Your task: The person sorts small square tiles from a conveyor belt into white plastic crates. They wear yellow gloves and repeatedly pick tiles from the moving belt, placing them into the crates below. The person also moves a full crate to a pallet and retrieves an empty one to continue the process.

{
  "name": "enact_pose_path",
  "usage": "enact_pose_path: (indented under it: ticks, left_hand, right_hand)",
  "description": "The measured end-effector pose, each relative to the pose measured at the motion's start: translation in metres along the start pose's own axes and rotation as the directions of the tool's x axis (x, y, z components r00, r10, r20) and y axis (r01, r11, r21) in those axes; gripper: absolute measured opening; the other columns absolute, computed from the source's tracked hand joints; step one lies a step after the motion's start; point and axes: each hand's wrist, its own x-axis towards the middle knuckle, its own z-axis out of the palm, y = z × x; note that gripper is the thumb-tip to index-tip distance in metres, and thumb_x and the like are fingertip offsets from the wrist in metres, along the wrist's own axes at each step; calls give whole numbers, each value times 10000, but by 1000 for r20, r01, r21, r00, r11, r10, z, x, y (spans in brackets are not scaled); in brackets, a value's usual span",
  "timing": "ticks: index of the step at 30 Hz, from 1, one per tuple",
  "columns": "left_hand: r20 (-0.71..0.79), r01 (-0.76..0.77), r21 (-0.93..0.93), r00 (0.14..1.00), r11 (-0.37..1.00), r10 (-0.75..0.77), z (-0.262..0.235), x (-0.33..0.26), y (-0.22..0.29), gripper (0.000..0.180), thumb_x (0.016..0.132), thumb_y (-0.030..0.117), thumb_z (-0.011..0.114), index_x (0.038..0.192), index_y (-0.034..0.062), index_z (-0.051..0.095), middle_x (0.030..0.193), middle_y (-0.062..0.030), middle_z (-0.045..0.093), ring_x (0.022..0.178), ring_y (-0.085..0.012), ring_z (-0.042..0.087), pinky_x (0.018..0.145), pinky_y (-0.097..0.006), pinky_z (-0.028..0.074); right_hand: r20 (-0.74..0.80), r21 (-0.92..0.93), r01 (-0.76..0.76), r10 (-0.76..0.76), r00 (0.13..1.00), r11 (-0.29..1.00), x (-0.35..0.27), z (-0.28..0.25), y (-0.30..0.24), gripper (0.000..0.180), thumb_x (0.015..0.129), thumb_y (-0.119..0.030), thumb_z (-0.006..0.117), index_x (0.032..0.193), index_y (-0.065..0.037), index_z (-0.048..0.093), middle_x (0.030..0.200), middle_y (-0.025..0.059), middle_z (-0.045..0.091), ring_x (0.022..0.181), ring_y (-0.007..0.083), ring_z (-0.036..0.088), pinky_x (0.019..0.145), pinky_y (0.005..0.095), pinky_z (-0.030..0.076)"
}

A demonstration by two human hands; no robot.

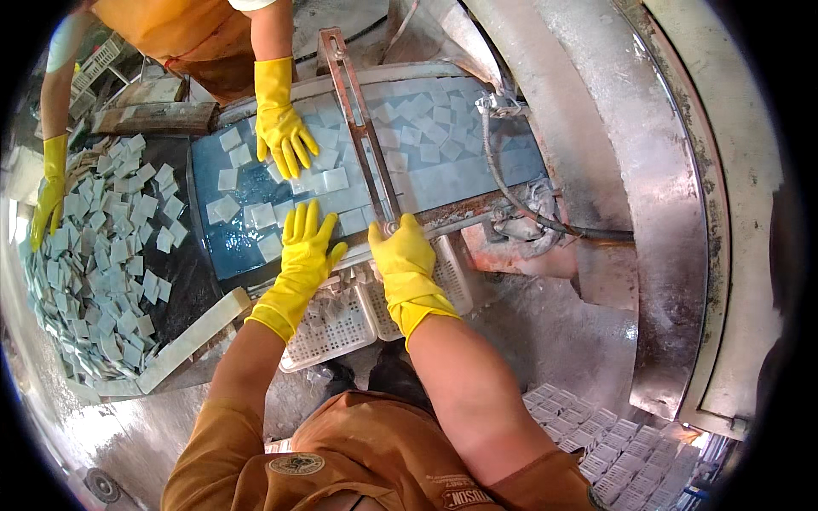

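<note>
My left hand [304,243], in a yellow rubber glove, has its fingers stretched out at the near edge of a wet blue conveyor belt [234,255]. Its fingertips are by the pale square tiles [270,247] lying flat there. My right hand [404,260], gloved the same way, is closed around the near end of a slotted metal bar [372,153] that crosses over the belt. Right of the bar, more tiles [430,132] lie in a blurred, milky layer. Opposite me, a co-worker's yellow-gloved hand [285,136] rests over tiles on the belt.
A large heap of loose tiles [102,264] covers the dark surface at left, with the co-worker's other hand [49,204] at its edge. White perforated baskets [328,332] sit below the belt. A hose [503,175] and curved metal housing [673,213] stand right; white crates [605,451] lie lower right.
</note>
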Motion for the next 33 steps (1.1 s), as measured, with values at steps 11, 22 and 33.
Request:
enact_pose_path:
  ticks: [11, 22, 33]
  left_hand:
    - [105, 146, -80, 985, 986, -137, 9, -42, 38, 900, 864, 429, 790, 1585, 16, 445, 1634, -389, 319, 1517, -590, 282, 1269, -652, 178]
    - [-71, -96, -230, 994, 968, 82, 20, 0, 49, 801, 743, 195, 800, 1491, 35, 567, 1466, -317, 564, 1355, -538, 524, 1180, -612, 384]
    - [154, 15, -81, 988, 997, -2, 39, 125, -31, 527, 812, 170, 797, 1318, 81, 681, 1299, -179, 715, 1228, -407, 654, 1057, -476, 520]
  right_hand:
    - [-117, -74, 52, -61, 991, 996, 2, 11, 6, 576, 907, -552, 728, 1127, -27, 642, 1072, 228, 753, 996, 431, 743, 839, 528, 602]
    - [-123, -87, 46, -56, 991, 995, -2, 6, 7, 602, 889, -584, 730, 1133, -39, 659, 1080, 216, 751, 996, 431, 743, 841, 543, 595]
    - [-132, -17, 77, -78, 988, 997, 6, 18, 14, 539, 884, -549, 742, 1090, -60, 651, 1049, 217, 751, 959, 434, 744, 820, 547, 588]
